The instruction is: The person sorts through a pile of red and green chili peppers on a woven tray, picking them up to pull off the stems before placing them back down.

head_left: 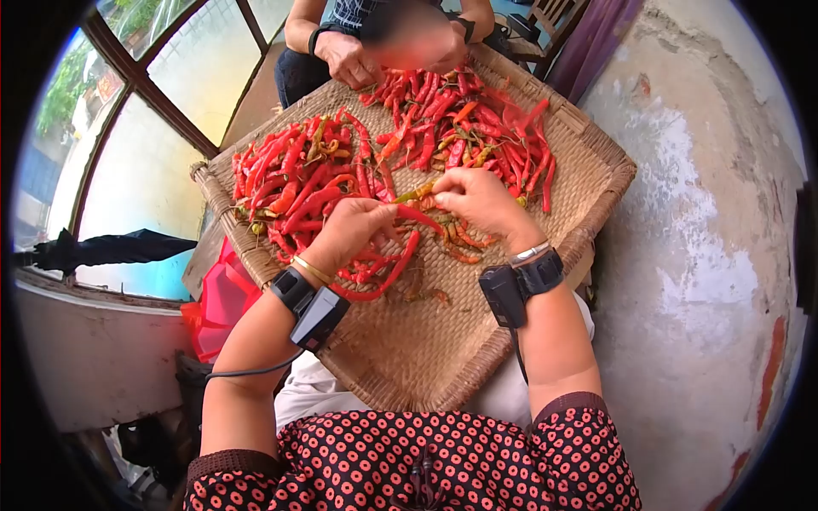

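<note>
A yellow-green pepper (pixel 415 192) stretches between my two hands above the woven tray (pixel 426 341). My left hand (pixel 354 228) is closed at its left end, with red peppers close under the fingers. At its other end, my right hand (pixel 479 201) pinches it between thumb and fingers. One heap of red peppers (pixel 290 175) lies on the left of the tray, and another heap (pixel 486 128) lies at the back right. Several orange, shrivelled peppers (pixel 460 241) are just below my right hand.
Across the tray a co-worker's hands (pixel 348 60) are at the far heap. A dark folded umbrella (pixel 128 249) lies by the window on the left, above a red bag (pixel 223 298). A worn plaster wall (pixel 690 238) stands on the right.
</note>
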The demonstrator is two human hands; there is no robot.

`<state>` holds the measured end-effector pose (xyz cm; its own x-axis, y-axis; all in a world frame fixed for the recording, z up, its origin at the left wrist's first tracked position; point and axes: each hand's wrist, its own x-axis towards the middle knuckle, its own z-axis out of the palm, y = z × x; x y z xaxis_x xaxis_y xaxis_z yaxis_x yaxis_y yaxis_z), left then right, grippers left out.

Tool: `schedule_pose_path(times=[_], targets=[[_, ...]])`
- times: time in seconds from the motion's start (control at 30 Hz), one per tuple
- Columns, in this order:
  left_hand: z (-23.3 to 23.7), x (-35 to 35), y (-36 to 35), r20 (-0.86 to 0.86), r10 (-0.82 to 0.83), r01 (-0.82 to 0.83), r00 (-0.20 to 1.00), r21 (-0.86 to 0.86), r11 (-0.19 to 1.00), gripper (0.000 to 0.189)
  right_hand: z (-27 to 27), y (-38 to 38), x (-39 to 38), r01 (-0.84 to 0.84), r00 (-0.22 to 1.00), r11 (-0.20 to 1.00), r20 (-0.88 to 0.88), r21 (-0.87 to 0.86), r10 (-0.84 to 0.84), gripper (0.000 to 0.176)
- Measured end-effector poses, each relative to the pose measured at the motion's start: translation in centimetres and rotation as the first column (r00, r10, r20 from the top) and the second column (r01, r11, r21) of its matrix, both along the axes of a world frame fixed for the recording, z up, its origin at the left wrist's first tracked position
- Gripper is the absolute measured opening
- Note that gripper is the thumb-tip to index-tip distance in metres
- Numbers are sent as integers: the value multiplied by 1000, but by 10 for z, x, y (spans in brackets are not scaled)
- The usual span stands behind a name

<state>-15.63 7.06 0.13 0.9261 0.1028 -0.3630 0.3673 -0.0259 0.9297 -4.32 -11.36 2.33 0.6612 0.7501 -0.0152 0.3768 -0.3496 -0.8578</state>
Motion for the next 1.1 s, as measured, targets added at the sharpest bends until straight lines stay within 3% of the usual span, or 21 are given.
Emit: schedule_pose_path(times=[0.03,0.1,0.17,0.2,0.23,0.3,0.37,0.43,0.5,0.57,0.6,0.63,0.7,0.77,0.8,0.83,0.9,0.93,0.97,1.03,1.1], targets=[[1,4,5,29,81,-83,996,53,995,28,-1,-2,3,-3,1000,1000,7,7,3,14],[9,14,13,26,131,-131,991,10,991,31,3,-5,5,144,985,987,-106,75,-136,14],[20,28,8,146,321,-288,936,-209,934,33,6,-4,3,151,981,986,-128,64,-142,14],[20,33,4,183,320,-286,930,-192,939,33,1,-4,4,122,989,991,-91,50,-117,14],[12,38,4,211,273,-256,939,-106,961,37,-1,-3,5,93,994,995,-52,37,-91,14],[-18,40,5,336,11,-140,942,362,922,34,-1,-3,2,75,995,997,-61,14,-74,14],[-17,20,-7,286,-319,-36,904,793,609,33,-6,-3,3,80,997,997,6,-18,-80,19],[4,3,-28,-186,-363,302,913,906,296,33,-6,-2,-1,50,994,998,97,-41,-46,21],[0,-10,-38,-202,-439,309,876,933,187,32,-5,0,-4,-3,970,992,240,-123,33,21],[-16,-16,-36,-136,-516,257,846,951,171,36,-11,2,-6,-56,965,988,246,-142,90,22],[-13,-15,-36,-169,-518,287,838,945,157,35,-11,3,-7,-71,948,969,287,-235,139,24],[-10,-15,-37,-206,-520,324,829,935,147,34,-14,2,-9,-82,949,972,280,-222,144,25],[-11,-14,-35,-191,-509,307,839,939,153,29,-18,1,-10,-107,944,968,283,-225,170,26],[-17,-11,-31,-102,-466,260,879,921,288,25,-16,0,-10,-81,949,976,284,-202,137,26],[-17,-9,-28,26,-464,179,886,902,392,23,-14,-1,-11,-56,957,981,270,-184,105,26],[-18,-7,-26,31,-465,175,885,903,392,23,-11,0,-11,-54,956,981,275,-185,104,26],[-12,-3,-23,194,-276,55,941,720,692,23,-6,1,-12,72,975,979,222,-190,-28,26],[-6,-2,-23,193,-165,37,967,534,845,21,-6,2,-13,132,973,986,206,-106,-108,23],[-8,0,-22,195,-159,30,968,537,843,21,-5,3,-13,125,973,987,208,-102,-102,23],[-17,4,-19,174,-36,-17,984,292,956,19,-1,4,-12,156,978,987,146,-32,-150,25],[-17,4,-21,160,-67,46,985,133,990,11,-2,7,-14,136,987,991,86,-3,-135,26]])
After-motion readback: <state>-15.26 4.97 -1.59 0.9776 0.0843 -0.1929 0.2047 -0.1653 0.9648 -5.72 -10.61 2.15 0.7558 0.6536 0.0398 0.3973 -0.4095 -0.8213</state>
